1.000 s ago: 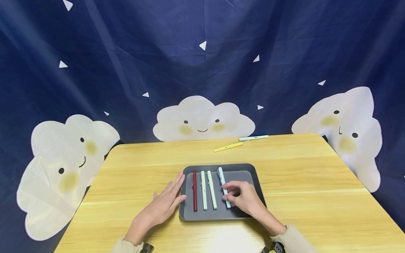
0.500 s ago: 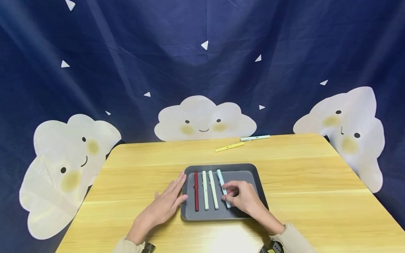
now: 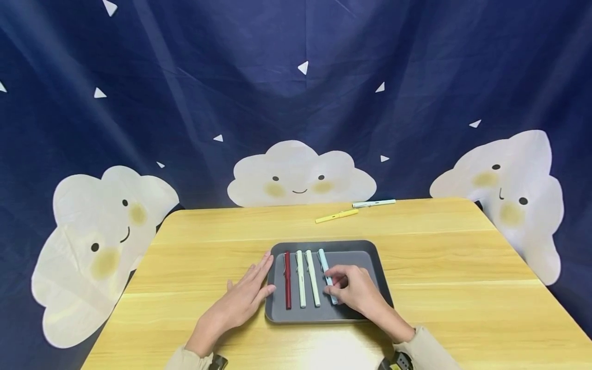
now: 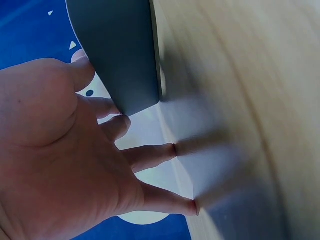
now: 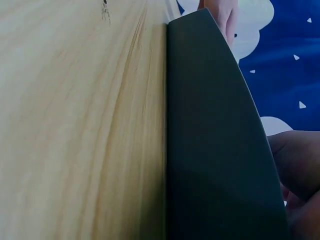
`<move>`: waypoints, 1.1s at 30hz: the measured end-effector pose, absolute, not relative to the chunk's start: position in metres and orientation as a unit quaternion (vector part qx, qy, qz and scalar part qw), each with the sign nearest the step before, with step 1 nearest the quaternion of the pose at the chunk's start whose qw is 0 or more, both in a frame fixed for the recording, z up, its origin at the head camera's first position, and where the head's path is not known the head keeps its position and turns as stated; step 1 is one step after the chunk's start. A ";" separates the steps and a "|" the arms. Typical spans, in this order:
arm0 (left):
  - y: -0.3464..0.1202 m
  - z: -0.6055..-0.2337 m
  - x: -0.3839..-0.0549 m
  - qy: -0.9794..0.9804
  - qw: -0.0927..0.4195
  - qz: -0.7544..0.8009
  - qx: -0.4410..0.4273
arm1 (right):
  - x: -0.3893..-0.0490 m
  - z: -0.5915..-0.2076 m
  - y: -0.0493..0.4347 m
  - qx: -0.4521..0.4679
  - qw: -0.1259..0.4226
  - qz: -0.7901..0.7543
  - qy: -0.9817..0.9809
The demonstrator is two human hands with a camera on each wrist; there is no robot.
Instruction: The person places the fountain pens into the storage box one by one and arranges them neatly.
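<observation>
In the head view, my right hand (image 3: 355, 289) pinches a light blue pen (image 3: 323, 261) between thumb and fingers, inside a dark grey tray (image 3: 342, 315). To its left, a dark red pen (image 3: 288, 281) and two pale green pens, one (image 3: 301, 280) beside the other (image 3: 313, 280), lie side by side in the tray. My left hand (image 3: 233, 303) has its fingers extended at the tray's left edge. In the left wrist view, thumb and fingers of the left hand (image 4: 65, 150) touch the tray wall (image 4: 117, 50). That wall hides the pen in the right wrist view.
Behind the tray, a yellow pen (image 3: 336, 216) and a white pen (image 3: 373, 203) lie near the far edge of the wooden table (image 3: 222, 231). A blue curtain (image 3: 259, 77) with cloud faces hangs beyond it.
The far end of the light blue pen has shifted slightly left and nearer, with the right hand still pinching it. The left hand keeps its place. The head view has turned slightly left.
</observation>
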State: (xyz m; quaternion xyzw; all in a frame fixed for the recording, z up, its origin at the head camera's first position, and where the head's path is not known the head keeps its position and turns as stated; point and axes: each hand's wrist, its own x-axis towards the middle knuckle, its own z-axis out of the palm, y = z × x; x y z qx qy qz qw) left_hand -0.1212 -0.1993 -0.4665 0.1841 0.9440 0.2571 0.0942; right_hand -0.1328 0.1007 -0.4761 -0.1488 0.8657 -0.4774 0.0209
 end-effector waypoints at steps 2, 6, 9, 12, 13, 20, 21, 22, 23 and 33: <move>-0.199 -0.467 -0.121 0.944 0.095 0.257 0.184 | -0.132 -0.476 0.101 -0.151 0.019 -0.472 0.868; -0.199 -0.466 -0.121 0.944 0.094 0.259 0.184 | -0.132 -0.476 0.100 -0.152 0.015 -0.458 0.875; -0.199 -0.465 -0.121 0.943 0.093 0.260 0.185 | -0.132 -0.476 0.099 -0.151 0.014 -0.455 0.877; -0.200 -0.465 -0.121 0.944 0.092 0.257 0.185 | -0.132 -0.476 0.098 -0.155 0.015 -0.455 0.876; -0.200 -0.465 -0.121 0.944 0.092 0.255 0.185 | -0.132 -0.476 0.098 -0.158 0.016 -0.454 0.877; -0.200 -0.465 -0.121 0.946 0.088 0.250 0.189 | -0.133 -0.477 0.097 -0.165 0.006 -0.430 0.888; -0.199 -0.465 -0.121 0.945 0.089 0.251 0.188 | -0.132 -0.478 0.097 -0.165 0.007 -0.430 0.888; -0.199 -0.465 -0.121 0.945 0.091 0.252 0.187 | -0.132 -0.478 0.097 -0.166 0.006 -0.429 0.888; -0.199 -0.466 -0.121 0.945 0.091 0.253 0.186 | -0.132 -0.478 0.097 -0.168 0.006 -0.427 0.889; -0.198 -0.466 -0.121 0.944 0.094 0.256 0.185 | -0.132 -0.481 0.099 -0.189 -0.022 -0.417 0.889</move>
